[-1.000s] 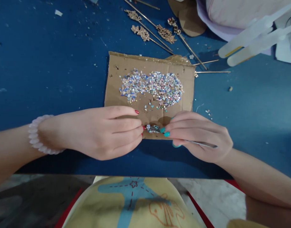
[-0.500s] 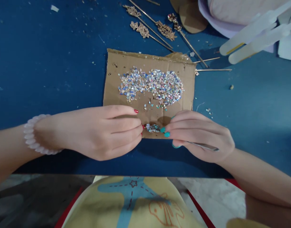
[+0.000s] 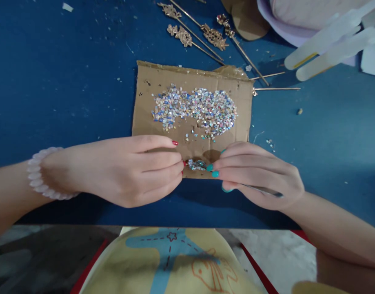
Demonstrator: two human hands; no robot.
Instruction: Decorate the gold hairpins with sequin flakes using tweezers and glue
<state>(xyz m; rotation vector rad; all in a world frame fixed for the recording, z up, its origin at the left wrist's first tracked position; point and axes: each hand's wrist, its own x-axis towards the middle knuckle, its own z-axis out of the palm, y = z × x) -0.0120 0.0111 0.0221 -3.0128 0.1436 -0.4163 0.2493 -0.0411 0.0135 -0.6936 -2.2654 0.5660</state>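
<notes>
My left hand (image 3: 126,171), with a pale beaded bracelet at the wrist, pinches the left end of a small ornament (image 3: 197,164) covered in shiny bluish chips. At its right end, the fingertips of my right hand (image 3: 254,173) grip slim metal tweezers (image 3: 262,190), whose tip is hidden by the fingers. The ornament is over the front edge of a brown cardboard sheet (image 3: 242,130). Behind it on the cardboard lies a spread of small blue, pink and white chips (image 3: 199,108).
Several gold hairpins (image 3: 213,37) with ornate heads lie behind the cardboard. Two translucent bottles (image 3: 325,51) and a lilac container (image 3: 293,34) stand at the back right. Loose chips (image 3: 270,143) are scattered on the blue table (image 3: 67,98).
The view has shifted very slightly. Both hands and the ornament look almost the same as before.
</notes>
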